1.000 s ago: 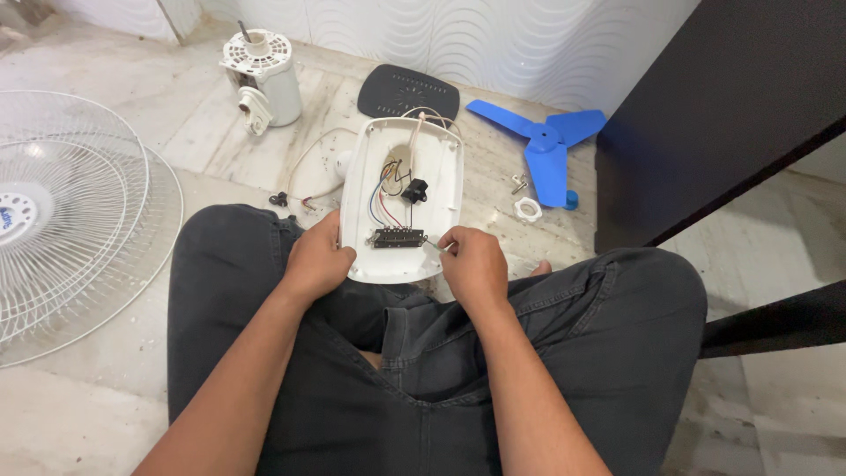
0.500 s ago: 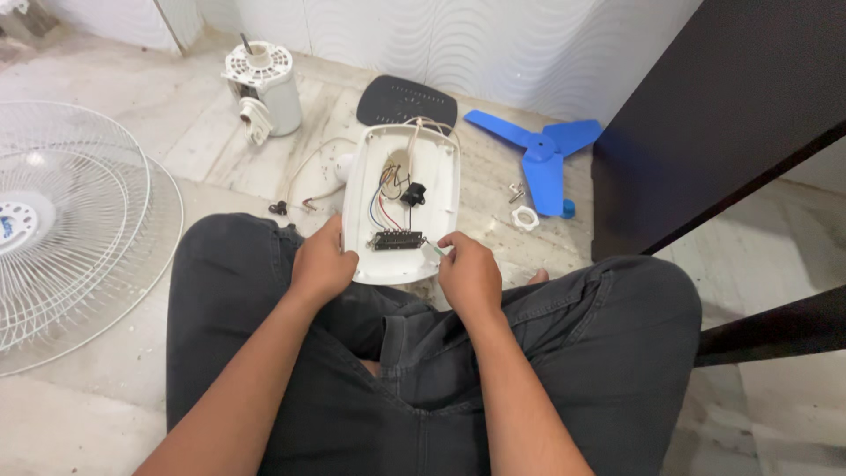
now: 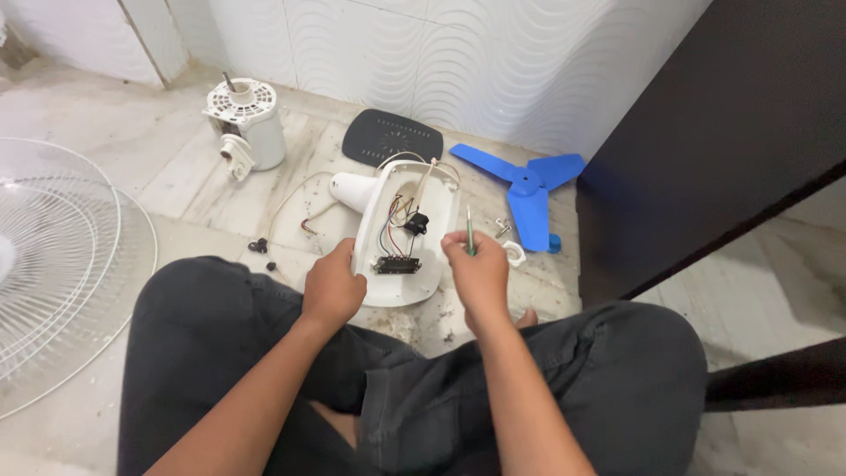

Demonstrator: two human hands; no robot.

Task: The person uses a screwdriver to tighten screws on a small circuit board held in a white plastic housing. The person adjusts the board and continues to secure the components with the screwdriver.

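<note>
The white fan base (image 3: 407, 231) lies open on the floor before my knees, wiring up so I can reach it. I see one wire guard (image 3: 53, 264), one motor (image 3: 247, 128); my left hand (image 3: 333, 286) clamps the base's rim, my right hand (image 3: 478, 269) pinches one green screwdriver (image 3: 470, 232); one blue blade (image 3: 529, 189).

The floor (image 3: 132, 167) is pale marble tile, dusty and scuffed. On it at the far left stands a white fan motor (image 3: 247, 126), upright. Beside it, farther right, lies a dark oval cover (image 3: 392, 137), flat, close to the wall. A blue fan blade (image 3: 527, 187) lies on the right near a dark cabinet (image 3: 705, 132). A white wire guard (image 3: 62, 264) lies flat at the left. Near the middle are small black screws (image 3: 258, 246), a white ring nut (image 3: 515, 256) and a loose cable (image 3: 295, 207).
</note>
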